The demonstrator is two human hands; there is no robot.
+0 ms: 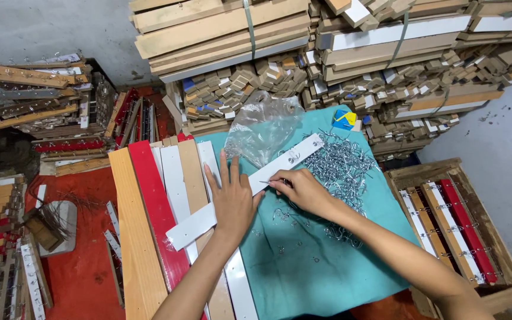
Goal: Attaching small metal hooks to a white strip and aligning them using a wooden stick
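The left hand [232, 198] lies flat on the white strip [250, 188], which slants up to the right. The right hand [303, 188] pinches a small hook [268, 182] at the strip's middle.

Left hand [232, 200] flattens white strip [250, 188]; right hand [300, 189] pinches hook [269, 182].

Open teal cloth [309, 266] is left free below and btwn the forearms, w/ only a few stray hooks scattered. To the right, passage is blocked by the metal hook pile [339, 172]. Ahead, the way is closed by the clear plastic bag [262, 130] and stacked wood bundles [303, 53]. Left side is taken up by laid slats [155, 225]. The wooden crate [445, 172], prob. full, bars the far right.
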